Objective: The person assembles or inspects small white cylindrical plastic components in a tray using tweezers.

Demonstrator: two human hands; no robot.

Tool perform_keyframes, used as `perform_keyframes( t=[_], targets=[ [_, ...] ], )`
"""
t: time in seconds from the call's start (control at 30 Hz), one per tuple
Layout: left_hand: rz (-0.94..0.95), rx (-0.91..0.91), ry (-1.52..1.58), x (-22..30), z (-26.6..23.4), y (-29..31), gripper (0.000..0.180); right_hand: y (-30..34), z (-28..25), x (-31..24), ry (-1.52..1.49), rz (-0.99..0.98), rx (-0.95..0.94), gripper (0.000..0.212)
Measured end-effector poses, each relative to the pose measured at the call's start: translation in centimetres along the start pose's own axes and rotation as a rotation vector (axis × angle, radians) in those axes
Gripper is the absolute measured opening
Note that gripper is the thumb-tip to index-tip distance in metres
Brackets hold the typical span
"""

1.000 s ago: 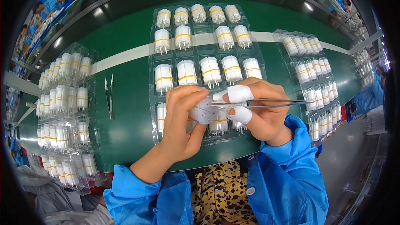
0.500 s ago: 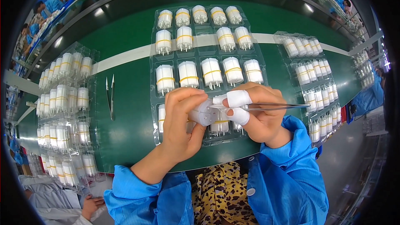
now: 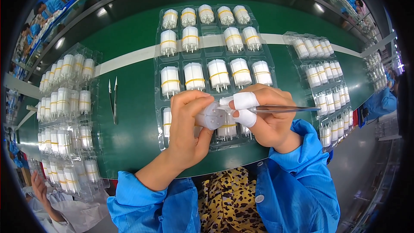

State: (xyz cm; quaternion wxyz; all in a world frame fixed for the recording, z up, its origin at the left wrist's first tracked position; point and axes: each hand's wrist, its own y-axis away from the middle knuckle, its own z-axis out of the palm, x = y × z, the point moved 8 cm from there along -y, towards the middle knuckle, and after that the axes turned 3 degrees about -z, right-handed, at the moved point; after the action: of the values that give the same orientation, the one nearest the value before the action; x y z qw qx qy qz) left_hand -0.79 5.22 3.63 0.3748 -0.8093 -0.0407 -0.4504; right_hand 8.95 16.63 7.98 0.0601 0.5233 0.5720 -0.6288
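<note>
My left hand (image 3: 183, 125) is closed around a white, translucent cylindrical part (image 3: 210, 117), its round end turned toward my right hand. In my right hand (image 3: 276, 121), metal tweezers (image 3: 286, 109) are pinched between the thumb and forefinger, both wrapped in white covers. The tweezers' tips meet the round end of the part; the exact contact is too small to make out. Beneath both hands lies a clear plastic tray (image 3: 212, 51) with rows of white cylindrical units (image 3: 218, 74), each with a yellow band and metal pins. My hands hide part of its nearest row.
Another pair of tweezers (image 3: 113, 103) lies on the green table (image 3: 133, 142) at the left. Stacked trays of similar units (image 3: 64, 99) stand further left, and more filled trays (image 3: 321, 75) at the right. A co-worker's hand (image 3: 39, 187) shows at the lower left.
My hands hold nearly the same position, with the tweezers shifted slightly at the part's end. At the lower left, the co-worker's hand has moved up and to the left.
</note>
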Motion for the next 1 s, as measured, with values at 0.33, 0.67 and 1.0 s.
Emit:
perform_keyframes(
  t=[0.33,0.67,1.0],
  targets=[
    [0.0,-0.027,-0.014,0.0,0.2,0.0,0.063,-0.4,0.2,-0.1,0.07,-0.026,-0.042,0.017],
    [-0.079,-0.02,0.162,-0.8,0.3,-0.2,0.055,-0.4,-0.2,0.0,-0.015,0.013,-0.011,0.02],
    [-0.076,-0.019,0.171,-0.9,0.3,-0.1,0.054,-0.4,0.3,-0.4,0.073,-0.061,-0.04,0.02]
  ],
)
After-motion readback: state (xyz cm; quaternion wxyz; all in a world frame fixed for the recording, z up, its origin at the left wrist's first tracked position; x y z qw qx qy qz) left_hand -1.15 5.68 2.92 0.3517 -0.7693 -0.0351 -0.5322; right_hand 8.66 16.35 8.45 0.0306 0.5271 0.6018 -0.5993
